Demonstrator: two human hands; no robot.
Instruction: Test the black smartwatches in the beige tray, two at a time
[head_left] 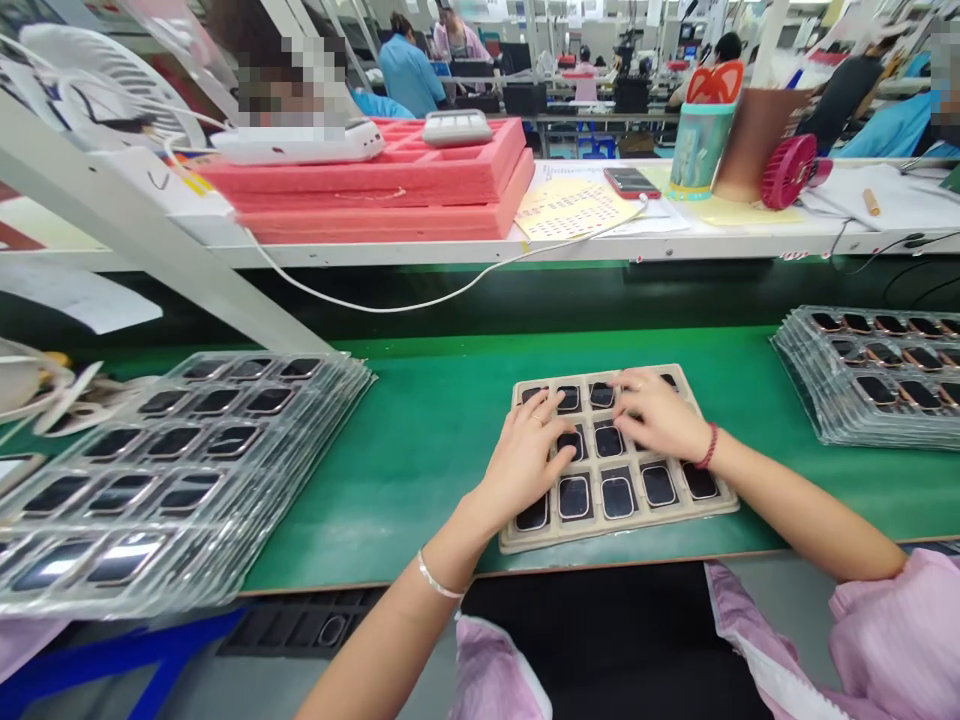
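A beige tray (pixel 596 522) lies on the green bench top in front of me, its pockets holding several dark, rounded-square pieces with light rims, like watch screens. Over its left part is my left hand (pixel 527 452), fingers spread, thumb and fingertips by a dark piece (pixel 574 442) in the middle row. My right hand (pixel 666 415) reaches across the upper right of the tray. Its fingers are bent but apart, with the tips near a top-row piece (pixel 602 395). I see nothing lifted in either hand. Both hands cover some of the pockets.
Stacked clear trays (pixel 217 440) of dark pieces stand left, and another clear stack (pixel 885 385) stands right. Across the back runs a white shelf (pixel 585 243) with red foam blocks (pixel 375 190), a phone (pixel 631 182), a teal cup (pixel 694 150) and a pink fan (pixel 789 172). A white cable (pixel 390 308) hangs down.
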